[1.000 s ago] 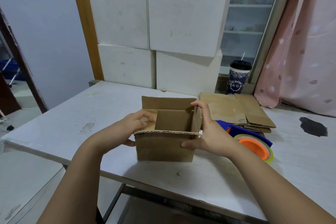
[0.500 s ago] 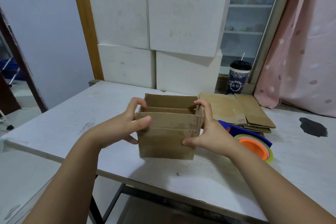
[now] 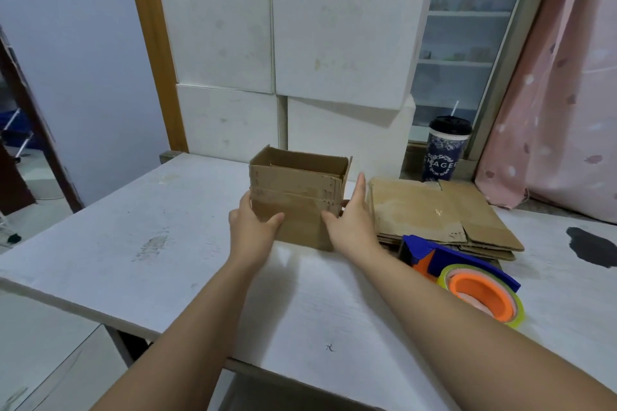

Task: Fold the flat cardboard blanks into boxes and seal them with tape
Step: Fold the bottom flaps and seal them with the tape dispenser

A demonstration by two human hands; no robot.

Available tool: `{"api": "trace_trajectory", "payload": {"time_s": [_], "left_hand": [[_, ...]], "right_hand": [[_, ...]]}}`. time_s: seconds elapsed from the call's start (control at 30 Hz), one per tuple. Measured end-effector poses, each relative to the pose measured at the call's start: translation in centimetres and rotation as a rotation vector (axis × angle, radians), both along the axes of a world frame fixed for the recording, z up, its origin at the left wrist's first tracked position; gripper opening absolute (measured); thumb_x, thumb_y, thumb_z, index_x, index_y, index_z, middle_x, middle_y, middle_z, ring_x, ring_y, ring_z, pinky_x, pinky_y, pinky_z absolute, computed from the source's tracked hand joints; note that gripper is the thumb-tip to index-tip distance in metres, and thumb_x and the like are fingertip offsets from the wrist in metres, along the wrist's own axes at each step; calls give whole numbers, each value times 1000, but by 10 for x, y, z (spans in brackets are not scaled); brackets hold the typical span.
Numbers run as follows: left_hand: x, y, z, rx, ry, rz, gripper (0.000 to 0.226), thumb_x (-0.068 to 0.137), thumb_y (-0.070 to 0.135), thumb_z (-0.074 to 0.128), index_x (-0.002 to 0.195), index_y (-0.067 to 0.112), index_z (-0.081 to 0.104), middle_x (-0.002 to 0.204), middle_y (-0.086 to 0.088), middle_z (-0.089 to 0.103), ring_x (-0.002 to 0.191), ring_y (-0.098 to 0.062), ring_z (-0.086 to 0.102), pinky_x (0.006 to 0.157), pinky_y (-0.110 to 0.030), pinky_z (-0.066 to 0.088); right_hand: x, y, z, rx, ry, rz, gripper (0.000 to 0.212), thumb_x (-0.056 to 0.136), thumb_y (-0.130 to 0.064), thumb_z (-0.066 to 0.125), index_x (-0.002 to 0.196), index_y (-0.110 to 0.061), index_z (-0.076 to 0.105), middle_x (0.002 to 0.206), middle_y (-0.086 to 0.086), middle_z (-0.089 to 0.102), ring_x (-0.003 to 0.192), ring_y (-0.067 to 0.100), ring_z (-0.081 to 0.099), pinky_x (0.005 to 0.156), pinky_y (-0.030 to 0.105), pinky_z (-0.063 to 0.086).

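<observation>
A moment ago both hands were high at the top rim of the box (image 3: 293, 197), busy with its flaps. Now they are lower, on the two sides, and the box stands on the tabletop (image 3: 133, 227) farther from the near edge. Its top is open and the near flap stands upright, with a crease line across it. I see no tape on the box. So, in my judgement, the body is shaped but the top is not yet closed and sealing is not yet begun.

The left hand (image 3: 252, 230) has its grip on the lower left corner of the box: the thumb lies on the front face, and the fingers go behind the left wall, where they are hidden. It seems to clasp the corner. The right hand (image 3: 350, 223) is flatter: the thumb touches the front face near the right edge, and the fingers are straight along the right wall, pointing up. This grip is released; it presses and steadies but does not curl round.

Just right of this hand lie the flat blanks (image 3: 430, 210) in a pile. In front of them rests the tape dispenser (image 3: 467, 284), untouched.
</observation>
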State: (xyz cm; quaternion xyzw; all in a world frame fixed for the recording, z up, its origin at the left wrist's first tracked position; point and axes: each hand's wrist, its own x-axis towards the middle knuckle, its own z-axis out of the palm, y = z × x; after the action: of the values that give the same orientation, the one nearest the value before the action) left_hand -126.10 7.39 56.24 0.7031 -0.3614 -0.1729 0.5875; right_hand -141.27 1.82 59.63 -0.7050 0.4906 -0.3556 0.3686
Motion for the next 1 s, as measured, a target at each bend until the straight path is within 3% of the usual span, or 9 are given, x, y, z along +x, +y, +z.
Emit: {"api": "trace_trajectory", "payload": {"time_s": [0.1,0.23,0.4,0.53,0.67,0.77,0.83,0.9,1.0], "left_hand": [[7,-29,-3,-31,-8,14,58,82,31,71,133,24,44,121,3,41,97,-8,54,89,-26,44],[23,-65,-14,-36,-77,9,60,82,31,71,134,26,43,124,4,41,101,-6,52,86,-19,37],[46,-106,-19,-67,-11,34,80,82,27,72,144,22,24,144,3,40,129,-16,42,98,-25,35],[60,-128,-21,-74,-29,84,52,79,27,74,117,22,38,125,2,47,109,-13,48,85,-23,37],[72,-143,-22,-24,-113,67,40,83,33,70,114,18,50,122,2,48,104,-11,46,81,-21,33],[71,-145,-24,-5,-160,39,31,84,34,66,109,23,51,135,-3,42,123,-15,42,88,-21,32],[69,-141,-24,13,-156,10,25,86,33,65,107,27,53,148,-3,26,133,-10,30,90,-20,28],[66,-134,-22,4,-140,-1,18,88,31,62,104,30,57,149,0,17,123,-4,37,89,-20,28],[60,-122,-17,-71,-68,-33,9,89,26,59,95,30,64,132,3,32,108,-4,50,92,-23,36]], "right_hand": [[21,-27,-1,20,94,-16,52,95,-18,52,144,-21,34,131,8,53,118,27,52,95,34,44],[50,-54,-8,77,-20,-133,36,98,-18,47,134,-17,49,126,4,58,116,26,53,96,34,45],[86,-80,-27,147,-143,-208,40,100,-18,42,140,-15,42,135,5,54,124,26,49,106,41,41],[114,-91,-42,135,-170,-192,55,100,-17,42,151,-16,21,148,3,41,133,24,41,109,34,36],[124,-107,-44,126,-144,-189,67,98,-10,41,154,-18,5,149,7,38,132,26,42,104,34,38],[126,-106,-44,109,-183,-228,76,94,-4,42,153,-21,-2,154,6,28,134,25,39,104,34,41],[125,-100,-43,79,-255,-244,81,91,-1,45,153,-25,-1,156,3,18,135,23,38,105,35,42],[122,-93,-41,77,-314,-251,80,90,1,47,151,-30,5,153,3,16,126,24,46,96,35,47],[111,-83,-35,165,-336,-257,73,91,-2,48,147,-32,13,148,6,21,95,18,53,76,31,45]]}}
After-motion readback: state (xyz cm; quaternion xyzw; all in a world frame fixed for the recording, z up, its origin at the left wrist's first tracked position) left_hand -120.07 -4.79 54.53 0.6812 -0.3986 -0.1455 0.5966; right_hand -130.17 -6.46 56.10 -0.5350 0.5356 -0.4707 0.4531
